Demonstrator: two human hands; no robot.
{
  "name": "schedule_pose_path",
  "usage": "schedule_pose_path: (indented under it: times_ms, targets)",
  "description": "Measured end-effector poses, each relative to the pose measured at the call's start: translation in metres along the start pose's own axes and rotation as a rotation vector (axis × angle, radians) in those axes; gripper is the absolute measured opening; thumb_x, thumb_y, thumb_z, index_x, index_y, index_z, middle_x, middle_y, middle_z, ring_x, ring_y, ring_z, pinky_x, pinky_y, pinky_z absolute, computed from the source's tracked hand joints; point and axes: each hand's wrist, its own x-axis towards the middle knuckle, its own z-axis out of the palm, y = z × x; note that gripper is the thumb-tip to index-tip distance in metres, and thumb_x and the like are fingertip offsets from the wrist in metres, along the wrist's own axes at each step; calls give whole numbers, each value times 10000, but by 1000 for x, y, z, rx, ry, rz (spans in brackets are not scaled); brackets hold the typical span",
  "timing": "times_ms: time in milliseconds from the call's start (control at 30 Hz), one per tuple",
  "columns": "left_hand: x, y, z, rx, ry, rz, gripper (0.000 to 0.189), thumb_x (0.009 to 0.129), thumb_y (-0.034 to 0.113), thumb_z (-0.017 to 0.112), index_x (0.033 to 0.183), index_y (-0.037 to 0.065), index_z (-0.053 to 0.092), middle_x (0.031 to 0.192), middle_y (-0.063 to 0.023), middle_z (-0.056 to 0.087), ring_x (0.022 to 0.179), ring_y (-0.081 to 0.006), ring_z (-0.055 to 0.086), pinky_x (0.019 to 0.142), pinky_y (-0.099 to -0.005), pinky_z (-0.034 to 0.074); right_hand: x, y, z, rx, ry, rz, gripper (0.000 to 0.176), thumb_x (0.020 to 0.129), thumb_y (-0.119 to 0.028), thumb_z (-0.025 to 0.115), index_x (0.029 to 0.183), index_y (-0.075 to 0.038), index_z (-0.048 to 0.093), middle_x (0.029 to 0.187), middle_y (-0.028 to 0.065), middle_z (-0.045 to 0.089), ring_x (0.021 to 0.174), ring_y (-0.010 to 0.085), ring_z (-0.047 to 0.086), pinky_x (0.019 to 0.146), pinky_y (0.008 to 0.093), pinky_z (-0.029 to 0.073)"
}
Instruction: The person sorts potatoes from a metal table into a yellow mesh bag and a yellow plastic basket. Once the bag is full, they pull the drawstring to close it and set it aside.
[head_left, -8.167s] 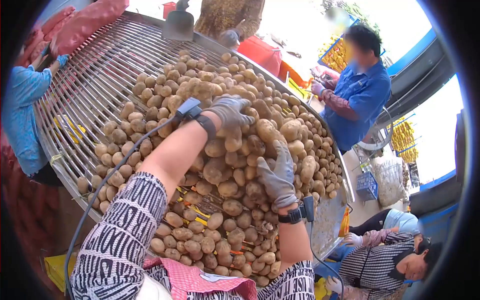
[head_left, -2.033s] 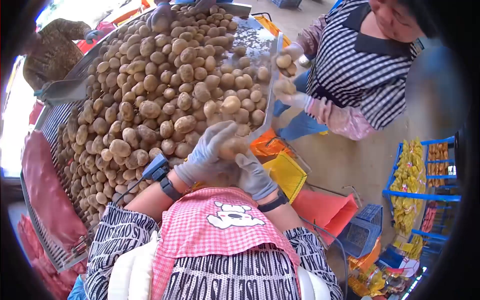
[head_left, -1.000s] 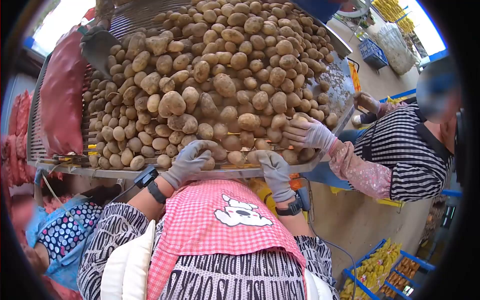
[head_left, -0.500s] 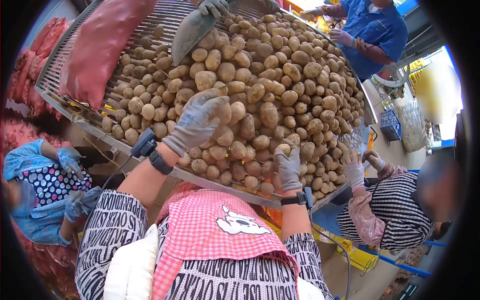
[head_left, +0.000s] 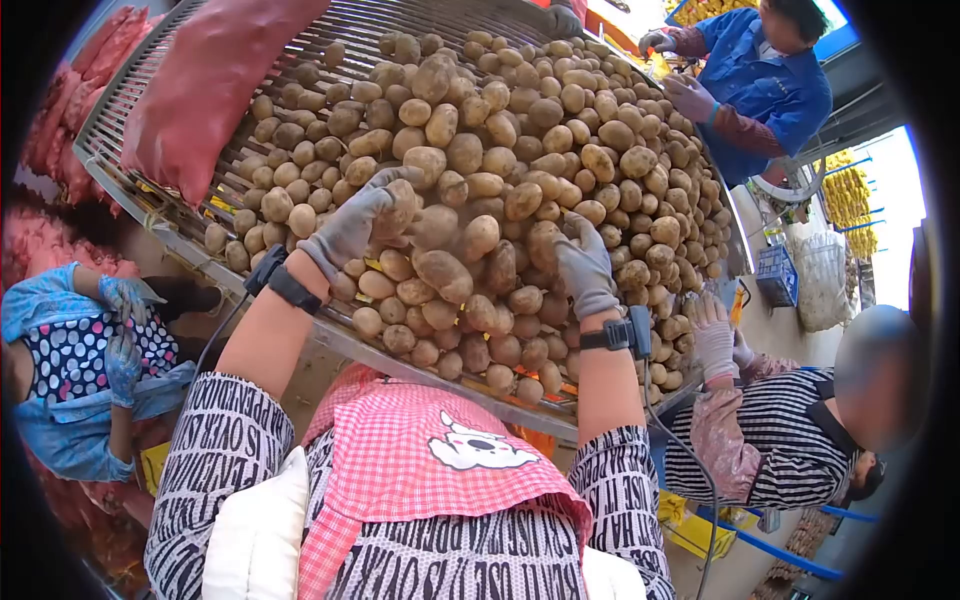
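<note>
A large heap of brown potatoes lies on a slatted metal table. My left hand, in a grey glove, is at the near left side of the heap, its fingers curved around a potato. On the right, my right hand, also gloved in grey, closes on another potato at its inner side. Loose potatoes crowd around both hands, and some fingertips are hidden among them.
A full pink mesh sack lies on the table's left. Co-workers stand around: one in a blue jacket, one in a striped top, one in blue sleeves. The table's metal rim runs before me. A blue crate stands beyond.
My left hand has moved slightly left and my right hand farther into the heap. Potatoes between them have shifted. The scoop at the top, held by another person's gloved hand, has left view.
</note>
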Motion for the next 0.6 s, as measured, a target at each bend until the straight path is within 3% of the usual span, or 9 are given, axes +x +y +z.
schedule_pose_path:
  times_ms: [33,100,167,267,333,367,433,500,600]
  targets:
    - [3,-2,2,-1,0,1,447,862,169,653,1273,86,498,1120,-90,651,886,-200,688,659,-305,588,6,-4,2,-2,0,-1,573,857,-349,686,1329,-47,568,1236,140,632,1081,264,633,946,372,494]
    - [21,-4,15,-71,-196,-30,394,890,137,626,1259,65,508,1152,-105,649,956,-210,687,746,-334,601,18,-21,7,-699,-149,-52,726,800,-448,714,1410,-111,510,1282,165,619,1162,317,612,988,405,482]
    - [43,-18,38,66,-49,-11,234,912,137,623,1132,60,599,1098,-64,671,907,-147,652,808,-314,533,17,-60,0,-925,-348,56,791,731,-452,772,1402,-121,513,1295,138,635,1195,307,619,985,419,500]
    - [54,-7,86,352,-25,-59,254,894,201,669,1089,47,618,1066,-89,675,892,-160,628,835,-293,491,18,-71,-1,-1000,-384,40,769,720,-522,774,1306,-75,552,1228,182,656,1171,334,618,966,419,501]
    - [69,-7,95,1364,18,-1,374,857,202,665,1187,41,590,1084,-132,677,982,-231,652,880,-329,501,19,-67,-2,-965,-374,78,794,693,-506,808,1312,-75,558,1223,177,660,1158,330,627,962,420,502]
    - [72,-13,97,1364,6,7,374,857,202,665,1187,41,590,1084,-132,677,982,-231,652,880,-329,501,18,-57,-6,-966,-363,86,794,693,-506,808,1312,-75,558,1223,177,660,1158,330,627,962,420,502]
    - [71,-26,104,1825,-59,-28,527,812,175,637,1314,54,534,1132,-174,673,1048,-312,662,882,-384,529,5,-33,-15,-649,-234,-14,801,669,-477,829,1342,-132,563,1253,154,653,1123,339,647,950,447,519]
    - [71,-33,115,1920,-229,-193,614,792,142,593,1386,43,476,1185,-202,660,1120,-352,644,900,-431,537,-11,-12,-21,-525,-184,23,764,681,-388,857,1332,-111,567,1234,134,660,1082,289,662,925,400,532]
    - [75,-56,125,2005,-143,-178,591,805,169,588,1358,-12,482,1180,-250,649,1119,-374,641,920,-445,530,-31,40,-17,581,-147,108,630,767,-148,821,1335,-83,556,1195,45,639,1101,153,606,924,304,518]
